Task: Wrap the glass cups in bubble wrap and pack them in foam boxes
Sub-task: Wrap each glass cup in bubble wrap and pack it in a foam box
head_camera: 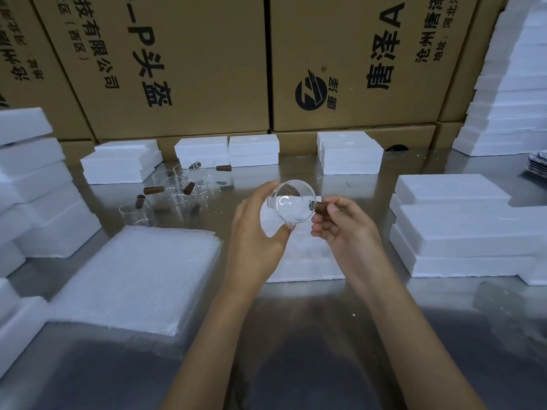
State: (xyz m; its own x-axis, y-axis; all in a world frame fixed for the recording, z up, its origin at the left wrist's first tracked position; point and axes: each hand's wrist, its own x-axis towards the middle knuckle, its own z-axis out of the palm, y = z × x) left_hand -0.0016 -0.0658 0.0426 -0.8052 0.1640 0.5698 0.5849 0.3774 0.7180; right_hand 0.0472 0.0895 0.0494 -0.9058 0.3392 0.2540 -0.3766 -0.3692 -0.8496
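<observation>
A: What do the hands hold?

B: 1 clear round glass cup with a short brown wooden handle (291, 205), raised above the table and tipped so its mouth faces the camera. The left hand (257, 229) cups the glass wall, thumb and fingers curled round it. The right hand (344, 223) pinches the handle between curled fingers. Directly beneath lies an open white foam box with moulded hollows (305, 261).

A: How should this step go?

B: My judgement — the cup is unwrapped, so it should go to the flat white stack of bubble wrap sheets (139, 276) at the left first. Keeping both hands on it until it rests on the sheet seems wise; smooth glass can slip, and the side handle needs padding too.

A: And the surroundings?

B: A grey, shiny metal table (296, 350) with small white crumbs. More clear glass cups with brown handles (177, 187) stand clustered at the far left. White foam boxes and lids (461, 235) are stacked on both sides and along the back — behind them, large brown cardboard cartons with black printed characters (183, 66).
</observation>
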